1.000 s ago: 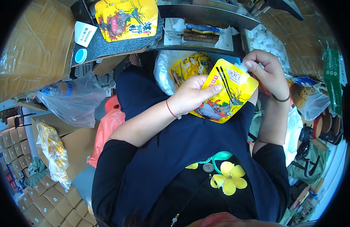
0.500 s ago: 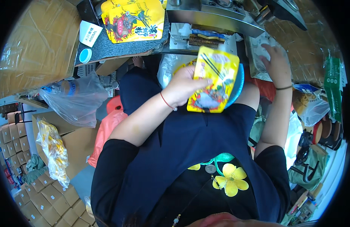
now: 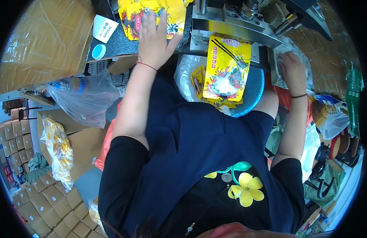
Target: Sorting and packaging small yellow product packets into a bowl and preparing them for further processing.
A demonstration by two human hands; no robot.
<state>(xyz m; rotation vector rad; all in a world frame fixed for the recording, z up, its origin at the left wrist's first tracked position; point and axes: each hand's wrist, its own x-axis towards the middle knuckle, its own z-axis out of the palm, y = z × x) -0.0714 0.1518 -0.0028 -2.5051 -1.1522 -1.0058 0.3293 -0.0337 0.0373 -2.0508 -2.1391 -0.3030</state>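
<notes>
My left hand (image 3: 156, 45) lies with spread fingers on a stack of yellow printed pouches (image 3: 173, 14) on the grey worktop. A single yellow pouch (image 3: 227, 71), printed with chopsticks and a bowl of food, hangs from the metal machine (image 3: 239, 29), its upper end just under the metal bar. Neither hand touches that pouch. Below it, a blue basin (image 3: 259, 89) holds more yellow pouches (image 3: 197, 81). My right hand (image 3: 292, 73) is at a pale, plastic-lined tray (image 3: 306, 67) right of the machine, fingers curled together; what they grip is hidden.
A white labelled card (image 3: 105, 28) and a round turquoise cap (image 3: 99, 52) sit on the worktop's left. Large taped cartons (image 3: 44, 43) flank me, with a clear plastic bag (image 3: 84, 99) hanging at left. Stacked brown boxes (image 3: 52, 206) stand farther off.
My left hand has let go of the pouch, now hanging at the machine, and moved up-left onto the stack. My right hand has come down, its fingers curling at the tray.
</notes>
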